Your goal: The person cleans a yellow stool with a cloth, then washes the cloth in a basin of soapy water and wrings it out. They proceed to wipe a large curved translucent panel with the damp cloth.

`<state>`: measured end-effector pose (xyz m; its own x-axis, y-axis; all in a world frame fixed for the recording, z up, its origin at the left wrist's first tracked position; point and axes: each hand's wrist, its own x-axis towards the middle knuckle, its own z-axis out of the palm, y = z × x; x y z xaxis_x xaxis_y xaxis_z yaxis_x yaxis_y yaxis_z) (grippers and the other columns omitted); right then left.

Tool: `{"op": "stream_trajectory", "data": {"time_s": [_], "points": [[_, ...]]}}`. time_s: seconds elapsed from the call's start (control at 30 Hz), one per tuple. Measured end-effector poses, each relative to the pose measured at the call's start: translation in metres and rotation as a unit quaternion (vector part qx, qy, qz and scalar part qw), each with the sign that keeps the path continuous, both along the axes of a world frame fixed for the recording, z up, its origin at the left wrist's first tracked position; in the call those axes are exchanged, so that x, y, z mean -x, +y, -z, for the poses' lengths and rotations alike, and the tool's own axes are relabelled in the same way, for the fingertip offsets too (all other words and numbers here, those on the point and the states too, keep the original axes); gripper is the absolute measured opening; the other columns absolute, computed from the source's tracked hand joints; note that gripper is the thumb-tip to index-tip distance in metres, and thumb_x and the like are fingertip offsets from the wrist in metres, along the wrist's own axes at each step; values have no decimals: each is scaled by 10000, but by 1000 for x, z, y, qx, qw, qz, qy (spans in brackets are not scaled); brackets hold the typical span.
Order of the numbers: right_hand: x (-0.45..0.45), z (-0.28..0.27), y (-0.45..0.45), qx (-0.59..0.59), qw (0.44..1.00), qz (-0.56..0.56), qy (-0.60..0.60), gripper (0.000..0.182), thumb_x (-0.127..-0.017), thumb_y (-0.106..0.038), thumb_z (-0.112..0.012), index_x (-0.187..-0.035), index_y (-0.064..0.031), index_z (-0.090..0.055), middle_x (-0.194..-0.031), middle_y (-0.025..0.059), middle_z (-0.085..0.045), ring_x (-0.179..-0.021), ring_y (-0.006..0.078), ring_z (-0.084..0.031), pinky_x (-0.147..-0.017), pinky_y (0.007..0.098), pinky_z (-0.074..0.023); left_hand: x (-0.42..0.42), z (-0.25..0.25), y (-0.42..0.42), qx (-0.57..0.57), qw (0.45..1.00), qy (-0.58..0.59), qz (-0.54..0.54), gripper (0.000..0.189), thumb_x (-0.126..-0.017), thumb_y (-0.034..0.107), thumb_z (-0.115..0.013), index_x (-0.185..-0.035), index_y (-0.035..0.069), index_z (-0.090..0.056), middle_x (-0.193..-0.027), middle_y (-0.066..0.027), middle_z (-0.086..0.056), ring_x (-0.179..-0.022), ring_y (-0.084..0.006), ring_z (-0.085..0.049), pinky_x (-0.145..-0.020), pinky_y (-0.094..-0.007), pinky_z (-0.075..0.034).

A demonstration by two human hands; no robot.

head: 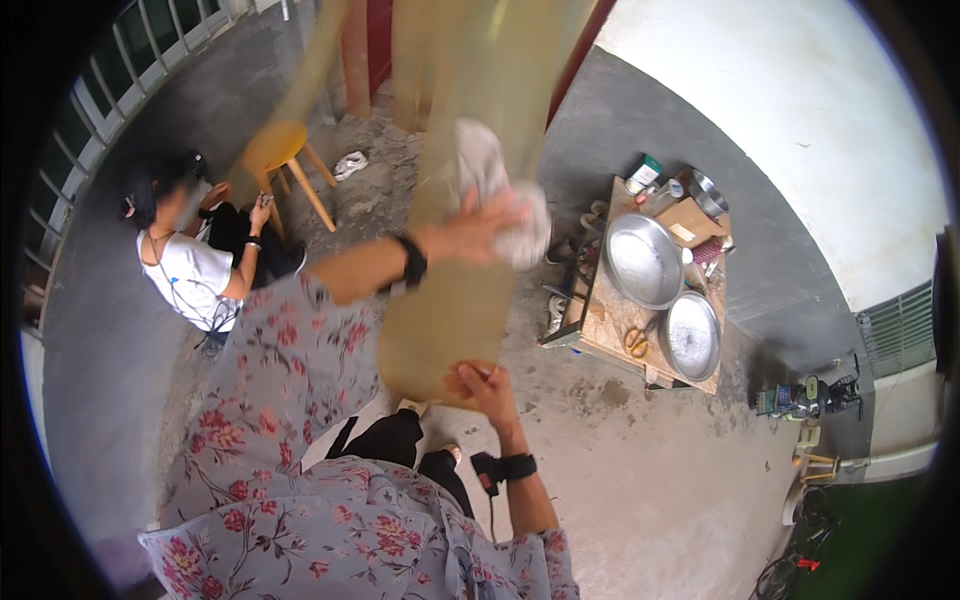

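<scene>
A long yellowish, translucent sheet or panel (450,322) stretches away in front of me, blurred by motion. My left hand (480,225) is extended over it with a whitish cloth-like item (525,236) at its fingers; the item is blurred, and part of it reaches beyond the hand. Close to the near end of the sheet is my right hand (484,382), its fingers curled; whether they pinch the sheet's edge cannot be told. Both wrists wear black bands.
At the left, a person (191,262) sits low near a yellow-topped wooden stool (276,145). To the right, a low table (604,322) bears metal basins (645,259), scissors (636,343) and a cardboard box (686,223). A shoe (350,165) lies on the floor beyond the stool.
</scene>
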<state>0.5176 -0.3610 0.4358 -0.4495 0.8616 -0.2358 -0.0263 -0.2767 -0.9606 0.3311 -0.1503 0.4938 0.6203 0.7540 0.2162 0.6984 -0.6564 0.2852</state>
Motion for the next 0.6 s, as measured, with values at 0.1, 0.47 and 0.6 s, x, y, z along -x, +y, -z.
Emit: {"op": "stream_trajectory", "data": {"time_s": [0.1, 0.47, 0.6], "points": [[-1, 17, 14, 57, 998, -11, -9, 226, -904, -169, -545, -1008, 19, -617, -854, 105, -686, -728, 168, -669, -585, 239, -493, -11, 46, -116, 68, 995, -37, 60, 765, -729, 243, -668, -1398, 211, -299, -1493, -17, -221, -1391, -213, -158, -1080, -597, -33], [-22, 14, 9, 40, 998, -50, -23, 260, -906, -230, -553, -955, 9, -643, -832, 101, -682, -719, 148, -654, -593, 252, -494, 119, 195, -318, 448, 565, -557, -411, 487, -894, 409, -489, -1236, 62, -500, -1204, -157, -558, -1101, -300, -537, -922, -407, -434], [-42, -5, 11, 44, 996, -72, 11, 300, -901, -276, -567, -979, 6, -633, -829, 103, -684, -725, 148, -653, -594, 243, -490, 147, 96, -226, 467, 279, -818, -190, 559, -913, 506, -386, -1257, 77, -488, -1251, -134, -535, -1118, -317, -528, -955, -484, -403]]}}
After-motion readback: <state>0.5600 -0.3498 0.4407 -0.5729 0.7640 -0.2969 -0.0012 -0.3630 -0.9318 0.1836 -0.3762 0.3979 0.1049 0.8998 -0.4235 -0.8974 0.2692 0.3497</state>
